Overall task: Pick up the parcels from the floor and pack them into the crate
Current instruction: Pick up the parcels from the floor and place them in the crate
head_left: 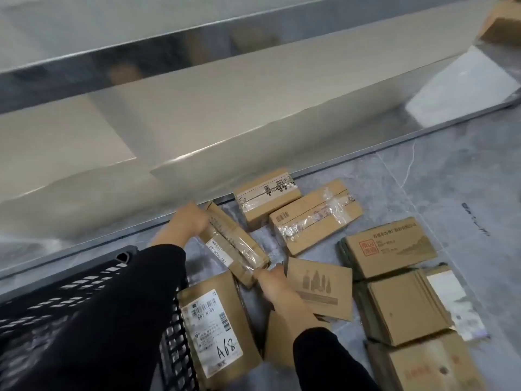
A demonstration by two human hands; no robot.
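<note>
Both hands are holding a taped parcel (235, 244) by its ends, left hand (187, 221) far, right hand (275, 286) near; black crate (93, 292) is sitting just beside it.

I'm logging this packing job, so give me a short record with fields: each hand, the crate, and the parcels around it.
left hand: grips far end of the long parcel
right hand: grips its near end
crate: black, slatted, lower left, partly behind the left sleeve
A68 parcel: beside the crate's side wall
taped parcel: on the floor beyond the hands
other parcels: several cardboard boxes on the floor to the right
</note>
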